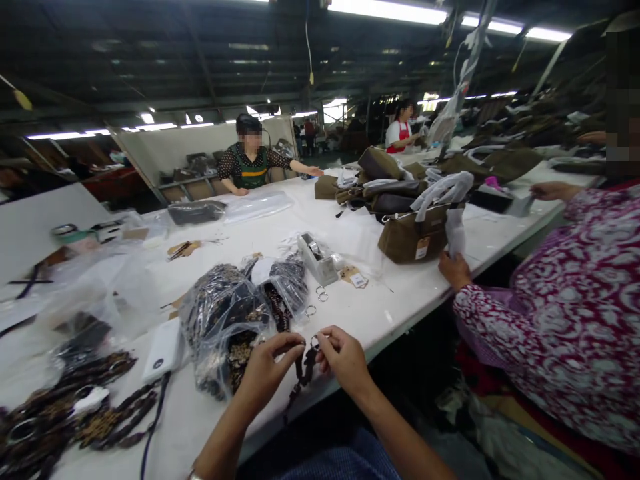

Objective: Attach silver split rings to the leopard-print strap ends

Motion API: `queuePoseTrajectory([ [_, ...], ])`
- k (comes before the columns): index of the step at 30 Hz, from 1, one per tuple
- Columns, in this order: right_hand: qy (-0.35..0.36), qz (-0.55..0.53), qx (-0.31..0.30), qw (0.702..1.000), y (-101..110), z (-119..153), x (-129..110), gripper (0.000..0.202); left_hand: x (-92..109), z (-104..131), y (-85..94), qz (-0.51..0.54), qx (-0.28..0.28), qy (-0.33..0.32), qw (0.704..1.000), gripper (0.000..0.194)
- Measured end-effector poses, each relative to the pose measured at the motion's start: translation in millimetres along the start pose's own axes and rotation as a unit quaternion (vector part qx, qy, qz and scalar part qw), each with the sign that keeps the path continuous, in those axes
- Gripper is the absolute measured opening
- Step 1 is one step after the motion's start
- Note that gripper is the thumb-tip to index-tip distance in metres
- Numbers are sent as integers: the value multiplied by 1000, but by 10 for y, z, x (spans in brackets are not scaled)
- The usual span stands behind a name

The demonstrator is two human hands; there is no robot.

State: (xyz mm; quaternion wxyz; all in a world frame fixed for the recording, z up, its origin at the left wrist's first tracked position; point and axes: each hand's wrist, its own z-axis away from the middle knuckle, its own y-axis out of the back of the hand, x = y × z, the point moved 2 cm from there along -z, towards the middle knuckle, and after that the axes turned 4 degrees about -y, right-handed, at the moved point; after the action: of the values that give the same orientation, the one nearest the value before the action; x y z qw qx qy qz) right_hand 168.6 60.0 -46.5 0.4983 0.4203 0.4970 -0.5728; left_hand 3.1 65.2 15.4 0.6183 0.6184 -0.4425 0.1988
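A dark brown beaded strand (pixel 303 377) hangs between my hands at the near edge of the white table. My left hand (pixel 273 367) pinches one end of it, thumb against fingers. The fingers of my right hand (pixel 343 357) are closed on a small metal ring at the other end. Just beyond, clear plastic bags (pixel 225 320) hold more dark and tan strands. Loose metal rings (pixel 321 293) lie on the table past my hands, near a grey tape dispenser (pixel 319 261).
A white power bank (pixel 164 350) with a black cable lies left of the bags, beside piled beaded strands (pixel 120 413). A person in a patterned sleeve (pixel 560 300) holds a brown handbag (pixel 415 233) at right. Another person (pixel 253 163) stands across the table (pixel 255 230).
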Motion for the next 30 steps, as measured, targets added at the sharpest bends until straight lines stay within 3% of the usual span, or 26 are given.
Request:
queuePoseTrajectory([
  [6,-43,-15,-31,998,-213,16,-118,36,-145,58,61,29,14,-31,999,17],
  [13,-119,-23,-126,984,-395,5,-165,31,-319,146,233,134,8,10,991,11],
  [18,-47,102,-113,987,-545,68,-272,27,-467,205,299,196,24,61,978,11],
  [23,13,169,-78,982,-657,180,-269,22,-555,288,349,201,87,107,970,17],
  [30,167,315,-30,934,-681,339,-173,20,-457,489,247,218,76,133,964,23],
])
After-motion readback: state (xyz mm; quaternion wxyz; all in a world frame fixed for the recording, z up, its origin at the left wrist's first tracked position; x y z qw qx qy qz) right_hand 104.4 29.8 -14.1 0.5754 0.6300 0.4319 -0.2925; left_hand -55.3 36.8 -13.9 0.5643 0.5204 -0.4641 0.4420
